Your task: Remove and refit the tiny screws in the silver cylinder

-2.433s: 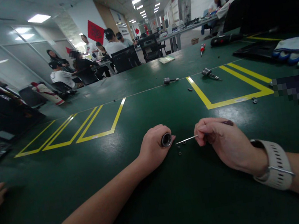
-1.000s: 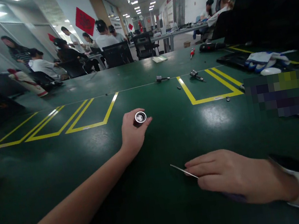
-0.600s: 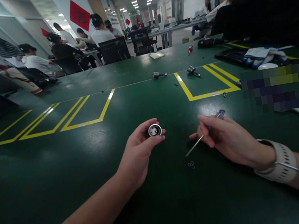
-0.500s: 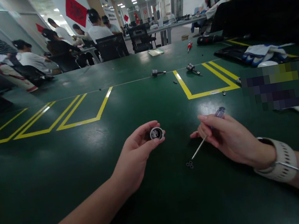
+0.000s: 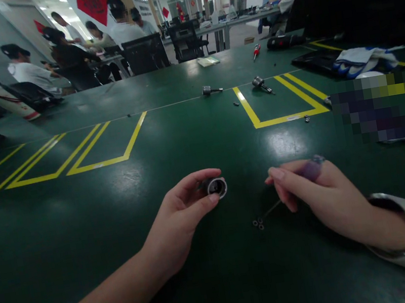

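Observation:
My left hand point(image 5: 172, 228) grips a short hollow metal cylinder point(image 5: 225, 194) between thumb and fingers, its round open end turned toward me and to the right. The inside is dark, and its details do not show. To the right, my right hand point(image 5: 321, 199) is closed around a screwdriver point(image 5: 312, 169) with a see-through purple handle. Its thin shaft slants down to the left, smeared by motion, and its tip is near several small dark rings point(image 5: 260, 221) lying on the green table point(image 5: 223, 281). Whether the tip touches a ring I cannot tell.
Farther back lie two metal parts with shafts point(image 5: 207, 91) point(image 5: 259, 82), a red screwdriver point(image 5: 256, 51) and white-and-blue gloves point(image 5: 363, 60). Small bits point(image 5: 307, 118) lie by the yellow tape point(image 5: 282, 120). Several people sit beyond the table.
The cylinder has tipped slightly in my left hand, its opening facing more to the right. My right hand has shifted right and slightly down with the screwdriver. The camera view has moved a little.

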Motion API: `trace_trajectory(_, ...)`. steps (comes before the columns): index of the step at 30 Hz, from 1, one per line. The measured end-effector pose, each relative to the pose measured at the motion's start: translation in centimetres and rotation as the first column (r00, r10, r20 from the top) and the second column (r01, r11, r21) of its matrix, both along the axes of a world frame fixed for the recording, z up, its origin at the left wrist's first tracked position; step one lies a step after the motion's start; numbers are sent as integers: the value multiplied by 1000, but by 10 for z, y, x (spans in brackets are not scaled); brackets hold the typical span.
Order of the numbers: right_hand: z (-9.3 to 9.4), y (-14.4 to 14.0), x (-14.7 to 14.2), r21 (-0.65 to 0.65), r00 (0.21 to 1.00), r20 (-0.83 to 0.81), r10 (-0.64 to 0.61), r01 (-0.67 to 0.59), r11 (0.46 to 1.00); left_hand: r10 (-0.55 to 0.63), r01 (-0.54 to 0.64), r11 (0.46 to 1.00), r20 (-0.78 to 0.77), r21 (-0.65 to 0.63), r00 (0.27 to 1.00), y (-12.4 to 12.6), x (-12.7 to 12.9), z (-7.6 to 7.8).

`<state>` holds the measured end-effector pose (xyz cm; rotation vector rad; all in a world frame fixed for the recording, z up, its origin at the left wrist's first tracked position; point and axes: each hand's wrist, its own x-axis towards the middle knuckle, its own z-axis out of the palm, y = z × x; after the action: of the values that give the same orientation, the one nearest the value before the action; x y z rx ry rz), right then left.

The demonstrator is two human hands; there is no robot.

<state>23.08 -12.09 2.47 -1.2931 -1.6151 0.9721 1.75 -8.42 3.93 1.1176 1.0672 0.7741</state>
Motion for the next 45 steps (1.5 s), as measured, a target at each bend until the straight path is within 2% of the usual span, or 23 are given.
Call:
trace_trajectory(2,7,-9,-3,212,992,118,43,-67,975,-2,2,1000,2,-20,1000,-1,0,0)
trace_trajectory(5,10,-20,-9,456,941,310,132,-269,848,1,0,1000,14,-26,1000,-3,0,0)
trace_trajectory(8,6,-24,-12,544,901,416,121,-353,761,10,-10,1000,4,-17,1000,-3,-1,-1)
trace_trajectory(16,2,-26,-10,670,941,325,92,-298,680,17,-17,1000,-7,1,1000,-6,1,-2)
trace_trajectory(19,3,-25,-11,655,922,371,108,-342,674,11,-11,1000,2,23,1000,-8,4,-2)
trace_trajectory(25,-1,-23,-13,597,897,427,118,-378,707,0,3,996,-33,86,999,-13,6,0)
trace_trajectory(32,0,-25,-18,602,893,434,117,-384,700,72,-68,986,-21,152,997,-17,10,-1)
trace_trajectory(45,3,-29,-23,594,891,442,103,-377,711,130,-125,987,-51,97,990,-17,14,3)
